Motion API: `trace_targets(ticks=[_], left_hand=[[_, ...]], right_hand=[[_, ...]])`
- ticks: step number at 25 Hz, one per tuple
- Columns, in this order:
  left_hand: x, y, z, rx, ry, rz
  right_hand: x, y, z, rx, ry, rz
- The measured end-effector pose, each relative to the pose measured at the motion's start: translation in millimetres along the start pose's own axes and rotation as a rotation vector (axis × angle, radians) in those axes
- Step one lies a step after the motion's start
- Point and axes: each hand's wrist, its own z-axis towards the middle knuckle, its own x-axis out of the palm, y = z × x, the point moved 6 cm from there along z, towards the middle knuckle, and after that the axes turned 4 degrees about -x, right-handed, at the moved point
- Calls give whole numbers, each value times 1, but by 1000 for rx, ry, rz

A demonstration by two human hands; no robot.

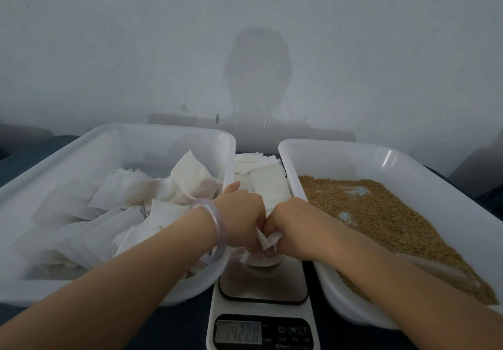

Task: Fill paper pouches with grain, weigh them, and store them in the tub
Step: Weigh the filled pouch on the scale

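Two hands close a paper pouch on a scale.
Left hand (pixel 241 219) and right hand (pixel 290 225) pinch the paper pouch (pixel 265 243) over the kitchen scale (pixel 262 289), frame centre.

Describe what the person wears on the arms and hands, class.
No sleeves show on the left forearm or the right forearm. Neither the left hand nor the right hand wears a glove. A smooth, rounded, translucent pale lilac bangle circles the left wrist. Nothing shows on the right wrist.
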Motion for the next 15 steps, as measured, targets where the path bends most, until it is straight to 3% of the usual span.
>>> trace_targets(ticks=[6, 11, 15], left_hand=[[4, 1, -5, 22, -51, -12], [1, 9, -6, 43, -44, -248], [-1, 9, -7, 45, -60, -284]], right_hand=[[4, -2, 1, -39, -92, -112], [-2, -20, -10, 45, -98, 174], [1, -27, -15, 69, -58, 266]])
